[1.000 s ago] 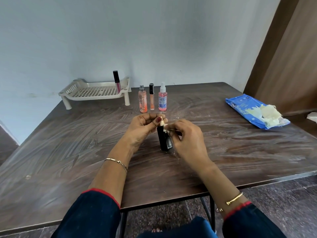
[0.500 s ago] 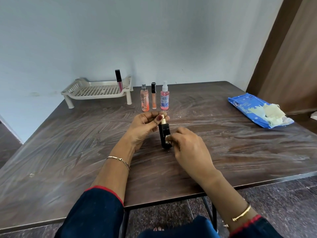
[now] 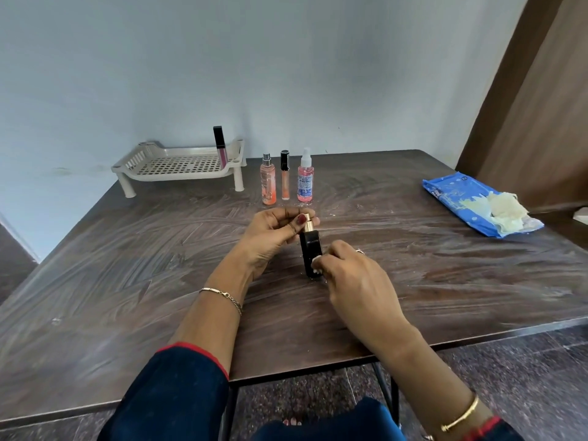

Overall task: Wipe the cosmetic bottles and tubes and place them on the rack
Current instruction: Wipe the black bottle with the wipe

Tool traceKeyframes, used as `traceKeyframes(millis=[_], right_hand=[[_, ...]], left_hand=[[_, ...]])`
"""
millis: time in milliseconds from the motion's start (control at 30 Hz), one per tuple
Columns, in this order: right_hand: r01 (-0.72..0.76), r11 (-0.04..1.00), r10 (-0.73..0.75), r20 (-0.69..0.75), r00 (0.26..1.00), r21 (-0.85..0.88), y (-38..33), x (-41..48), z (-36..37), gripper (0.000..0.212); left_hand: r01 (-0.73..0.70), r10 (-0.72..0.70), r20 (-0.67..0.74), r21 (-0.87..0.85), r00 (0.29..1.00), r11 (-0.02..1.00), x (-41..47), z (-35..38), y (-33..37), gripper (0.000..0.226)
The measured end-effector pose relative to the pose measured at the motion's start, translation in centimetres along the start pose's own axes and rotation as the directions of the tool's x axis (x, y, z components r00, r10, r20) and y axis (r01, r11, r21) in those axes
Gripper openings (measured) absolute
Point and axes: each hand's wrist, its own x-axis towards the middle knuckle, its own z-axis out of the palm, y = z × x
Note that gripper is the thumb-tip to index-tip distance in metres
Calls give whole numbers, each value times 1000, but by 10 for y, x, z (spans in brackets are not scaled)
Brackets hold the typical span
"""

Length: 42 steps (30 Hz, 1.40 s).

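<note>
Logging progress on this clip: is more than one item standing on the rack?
No: only the dark-capped tube stands on the rack; the orange bottle, slim tube and pink spray bottle stand on the table beside it.

We see the left hand pinching the gold cap of an upright black bottle on the table. The right hand presses what seems a white wipe against its lower side. Beyond, three pinkish bottles stand beside the rack, which holds one dark-capped tube.
</note>
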Motion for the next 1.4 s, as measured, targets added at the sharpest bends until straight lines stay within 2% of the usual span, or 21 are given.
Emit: traceKeyframes(millis=[300,567,767,900,1067,1200,1400], right_hand=[[5,1000,-6,-72,997,-7,-5,24,-2,20],[1,1000,-1,-60,998,-5,4,10,3,22],[-2,1000,4,-116,993,18,5,23,2,21],[65,998,-66,-96,993,-4,-2,14,5,17],[35,999,-35,-27,999,-15,8,-1,5,18],[-6,1000,7,-69,998,14,13,12,3,18],[53,999,-53,-64,997,-7,-1,16,4,16]], left_hand=[[-9,9,13,-15,1000,1000,-2,-1,2,29],[-14,15,35,-30,999,999,-1,0,2,30],[-41,45,60,-55,997,998,1,-3,-1,28],[-48,52,58,-68,997,997,3,-4,-2,27],[-36,37,46,-38,998,999,4,-3,-3,21],[-29,31,51,-42,998,999,4,-4,-3,27],[-23,25,38,-53,999,998,3,-5,-1,18]])
